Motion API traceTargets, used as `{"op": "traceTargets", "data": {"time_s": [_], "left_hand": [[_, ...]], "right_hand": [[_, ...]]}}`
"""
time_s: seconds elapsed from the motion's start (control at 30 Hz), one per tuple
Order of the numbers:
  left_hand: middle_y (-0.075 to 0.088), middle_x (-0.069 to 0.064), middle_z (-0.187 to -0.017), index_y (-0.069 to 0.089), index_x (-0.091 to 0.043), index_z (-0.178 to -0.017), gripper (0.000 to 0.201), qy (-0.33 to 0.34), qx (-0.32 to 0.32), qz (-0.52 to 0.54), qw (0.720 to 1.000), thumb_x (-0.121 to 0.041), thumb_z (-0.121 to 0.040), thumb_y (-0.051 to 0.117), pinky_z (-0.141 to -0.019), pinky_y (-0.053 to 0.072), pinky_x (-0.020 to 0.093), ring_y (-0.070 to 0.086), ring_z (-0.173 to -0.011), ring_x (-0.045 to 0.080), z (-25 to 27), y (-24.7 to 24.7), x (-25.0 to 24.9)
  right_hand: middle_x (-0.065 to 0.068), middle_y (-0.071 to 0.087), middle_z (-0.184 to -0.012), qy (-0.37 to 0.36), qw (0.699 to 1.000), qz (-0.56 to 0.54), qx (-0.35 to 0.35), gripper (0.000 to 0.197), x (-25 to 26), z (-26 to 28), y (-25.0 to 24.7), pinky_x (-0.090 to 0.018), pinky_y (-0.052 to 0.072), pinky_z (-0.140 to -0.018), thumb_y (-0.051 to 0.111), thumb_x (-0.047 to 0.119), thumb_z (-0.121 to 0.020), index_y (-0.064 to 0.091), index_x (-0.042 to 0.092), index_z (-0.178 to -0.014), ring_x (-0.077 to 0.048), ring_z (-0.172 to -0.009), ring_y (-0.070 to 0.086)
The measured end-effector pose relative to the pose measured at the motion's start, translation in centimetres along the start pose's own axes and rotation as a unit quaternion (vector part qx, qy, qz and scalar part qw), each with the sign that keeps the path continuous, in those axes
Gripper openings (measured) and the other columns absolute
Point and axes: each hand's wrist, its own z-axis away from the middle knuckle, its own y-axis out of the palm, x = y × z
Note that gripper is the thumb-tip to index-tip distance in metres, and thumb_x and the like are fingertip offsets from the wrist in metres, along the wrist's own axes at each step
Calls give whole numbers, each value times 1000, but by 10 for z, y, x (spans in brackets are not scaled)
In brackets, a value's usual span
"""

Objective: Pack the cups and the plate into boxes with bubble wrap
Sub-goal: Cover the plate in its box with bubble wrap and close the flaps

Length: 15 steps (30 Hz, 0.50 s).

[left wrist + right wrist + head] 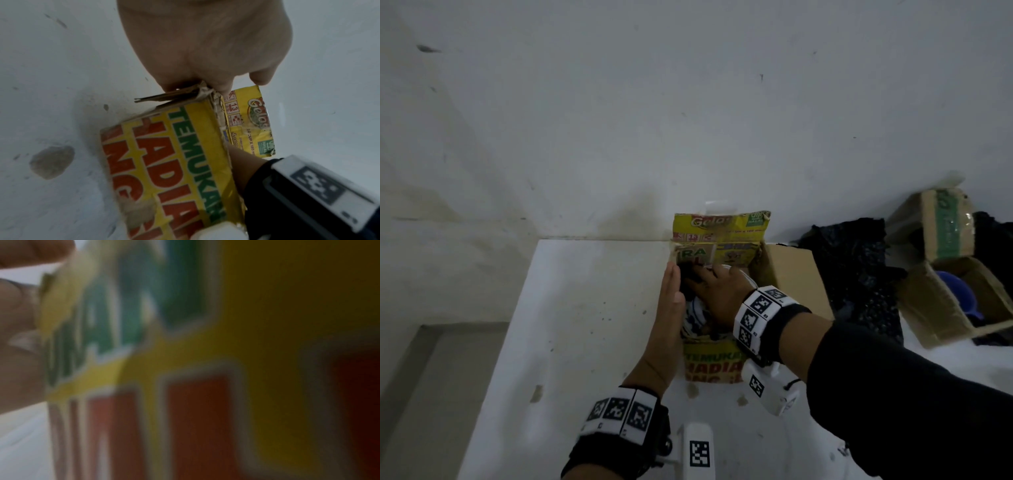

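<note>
A yellow printed box (714, 363) stands open on the white table (585, 308), its back flap (719, 222) raised against the wall. My left hand (672, 284) lies flat with straight fingers along the box's left side; in the left wrist view this hand (205, 48) presses a torn cardboard flap (170, 95). My right hand (717, 287) reaches down into the box onto dark and white wrapped contents (697, 318), and its fingertips are hidden. A white rim (744, 275) shows beside it. The right wrist view shows only the box's blurred wall (246, 321).
A brown flap (794, 277) sticks out to the right of the box. Behind it lies a dark crumpled sheet (859, 260). At the far right a second open cardboard box (941, 308) holds a blue cup (959, 291). The table's edge drops off at the left.
</note>
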Motion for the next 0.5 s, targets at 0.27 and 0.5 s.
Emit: {"op": "traceTargets", "data": {"time_s": [0.27, 0.5], "left_hand": [[5, -35, -142, 9, -33, -141, 56, -5, -6, -8, 1000, -46, -88, 24, -113, 14, 12, 8, -128, -26, -2, 4, 3], [5, -30, -144, 11, -32, -138, 52, -5, -5, 8, 1000, -38, -88, 23, -116, 15, 20, 12, -133, -16, -2, 4, -1]], "right_hand": [[-6, 3, -157, -72, 997, -5, 25, 123, -14, -12, -4, -47, 39, -104, 79, 52, -62, 0, 20, -150, -35, -131, 35], [-9, 13, -153, -65, 997, -36, 12, 113, -12, -20, -13, -47, 46, -94, 84, 39, -60, 16, 19, -148, -40, -123, 42]]}}
